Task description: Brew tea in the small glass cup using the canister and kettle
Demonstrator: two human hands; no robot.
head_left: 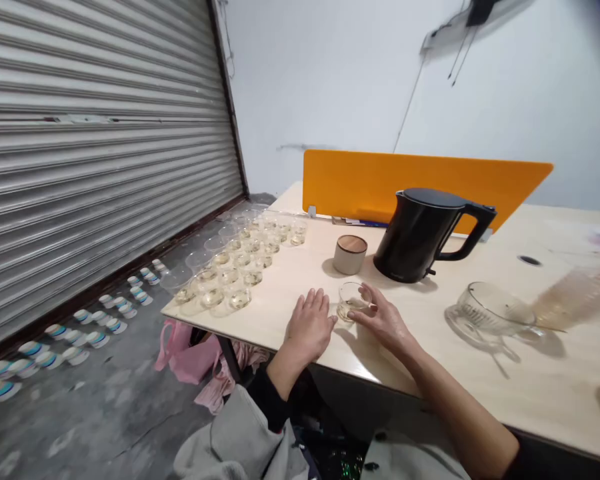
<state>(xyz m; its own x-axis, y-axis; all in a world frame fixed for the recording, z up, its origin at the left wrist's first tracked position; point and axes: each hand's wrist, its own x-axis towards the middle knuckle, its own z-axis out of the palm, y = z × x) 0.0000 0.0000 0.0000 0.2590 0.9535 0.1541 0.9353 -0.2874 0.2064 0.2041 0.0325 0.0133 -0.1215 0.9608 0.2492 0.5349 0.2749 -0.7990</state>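
My right hand [386, 319] curls its thumb and fingers around the side of a small clear cup [353, 301], which stands near the front of the table with a little pale liquid in it. Flat on the tabletop just left of that cup lies my left hand [311, 328], fingers stretched out and holding nothing. Several similar clear cups [239, 298] with pale liquid and dark bits at the bottom stand in rows on the left end. Behind the held cup is a grey canister [349, 259] with a wooden lid.
A black electric kettle [415, 233] stands behind my right hand, before an orange divider [360, 183]. To the right are a ribbed glass bowl [495, 310] and a stack of clear cups [580, 297]. White-and-blue containers [98, 339] line the floor. Pink cloth [195, 360] hangs below the table.
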